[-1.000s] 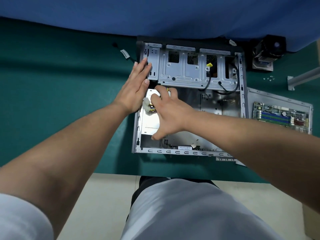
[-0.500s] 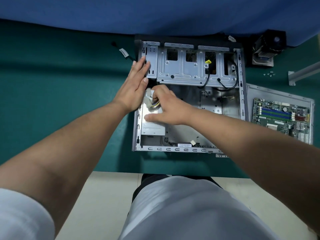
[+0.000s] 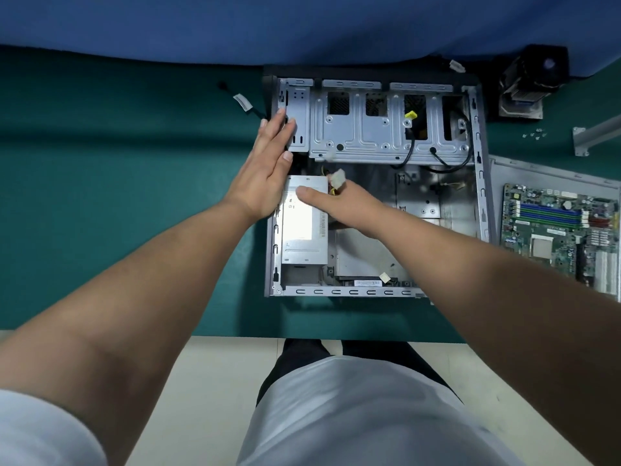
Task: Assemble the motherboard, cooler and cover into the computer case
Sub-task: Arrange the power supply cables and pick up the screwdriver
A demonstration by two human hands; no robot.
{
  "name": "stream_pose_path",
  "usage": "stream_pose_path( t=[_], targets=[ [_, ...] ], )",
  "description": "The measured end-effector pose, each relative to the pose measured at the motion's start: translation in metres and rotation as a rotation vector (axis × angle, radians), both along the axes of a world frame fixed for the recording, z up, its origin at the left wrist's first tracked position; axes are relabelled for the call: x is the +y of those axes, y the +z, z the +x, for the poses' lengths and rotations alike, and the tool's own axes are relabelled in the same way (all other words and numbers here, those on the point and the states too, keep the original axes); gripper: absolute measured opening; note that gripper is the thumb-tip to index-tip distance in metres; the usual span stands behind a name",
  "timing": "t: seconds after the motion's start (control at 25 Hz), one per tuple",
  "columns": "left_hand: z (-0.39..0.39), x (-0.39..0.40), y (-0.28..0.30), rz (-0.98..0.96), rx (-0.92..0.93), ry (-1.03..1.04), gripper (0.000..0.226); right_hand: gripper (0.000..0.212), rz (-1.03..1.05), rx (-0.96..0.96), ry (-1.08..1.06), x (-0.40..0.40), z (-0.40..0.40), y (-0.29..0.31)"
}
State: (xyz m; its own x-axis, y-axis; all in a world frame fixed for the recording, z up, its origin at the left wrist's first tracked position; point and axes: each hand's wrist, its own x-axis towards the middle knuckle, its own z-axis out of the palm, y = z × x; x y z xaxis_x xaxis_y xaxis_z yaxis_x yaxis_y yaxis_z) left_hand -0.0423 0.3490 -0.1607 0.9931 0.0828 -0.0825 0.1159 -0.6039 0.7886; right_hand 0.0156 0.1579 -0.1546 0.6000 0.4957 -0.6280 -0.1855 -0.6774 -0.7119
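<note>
The open computer case [image 3: 376, 292] lies flat on the green table. My left hand [image 3: 268, 163] rests flat on its left wall, fingers straight. Inside the case, my right hand [image 3: 353, 206] holds a wire bundle with a white connector [image 3: 337, 179] sticking up from its fingers. Its thumb stretches over the silver power supply [image 3: 302, 230]. The green motherboard [image 3: 554, 223] lies on the grey cover panel [image 3: 537, 173] just right of the case. A black cooler [image 3: 527, 85] stands at the back right.
The drive cage [image 3: 369, 129] fills the far part of the case, with black cables hanging from it. Small screws [image 3: 534, 134] and a metal bracket [image 3: 594, 136] lie at the far right. A loose cable [image 3: 242, 102] lies left of the case. A blue cloth lines the back.
My right hand has moved right and back off the power supply, carrying the connector with it. More of the power supply shows. My left hand has stayed on the case wall.
</note>
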Motion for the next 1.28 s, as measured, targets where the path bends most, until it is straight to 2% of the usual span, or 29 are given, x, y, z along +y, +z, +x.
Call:
stream_pose_path(
  t=[0.12,0.24,0.4,0.64,0.76,0.88,0.96,1.04,1.16,1.28],
  targets=[
    [0.001,0.0,-0.002,-0.011,-0.006,0.002,0.054,0.074,0.05,0.018,-0.059,-0.003,-0.005,-0.01],
    [0.001,-0.001,-0.004,-0.028,-0.014,-0.001,0.054,0.065,0.015,-0.05,-0.091,-0.005,-0.01,-0.009],
    [0.001,-0.001,-0.005,-0.038,-0.029,0.001,0.052,0.072,0.007,-0.083,-0.054,-0.014,-0.026,-0.014],
    [0.003,-0.001,-0.002,-0.019,-0.027,-0.005,0.052,0.069,0.015,-0.118,0.052,-0.014,-0.02,-0.008],
    [0.002,0.0,-0.001,-0.012,-0.024,-0.007,0.053,0.055,0.024,-0.117,0.085,-0.019,-0.021,-0.007],
    [0.002,-0.001,0.001,-0.007,-0.011,-0.001,0.053,0.043,-0.036,-0.195,0.173,-0.012,-0.011,-0.001],
    [0.002,-0.001,0.001,0.001,-0.011,0.0,0.053,0.042,-0.086,-0.22,0.254,-0.005,-0.003,0.002],
    [0.003,0.0,0.002,0.0,-0.014,0.001,0.052,0.048,-0.07,-0.144,0.266,-0.003,0.001,0.0],
    [0.002,-0.002,0.002,0.0,-0.009,0.006,0.052,0.031,0.097,0.067,0.168,-0.007,-0.006,-0.006],
    [0.002,-0.002,0.002,-0.003,-0.006,0.007,0.052,0.034,0.132,-0.026,0.134,-0.008,-0.005,-0.013]
  ],
)
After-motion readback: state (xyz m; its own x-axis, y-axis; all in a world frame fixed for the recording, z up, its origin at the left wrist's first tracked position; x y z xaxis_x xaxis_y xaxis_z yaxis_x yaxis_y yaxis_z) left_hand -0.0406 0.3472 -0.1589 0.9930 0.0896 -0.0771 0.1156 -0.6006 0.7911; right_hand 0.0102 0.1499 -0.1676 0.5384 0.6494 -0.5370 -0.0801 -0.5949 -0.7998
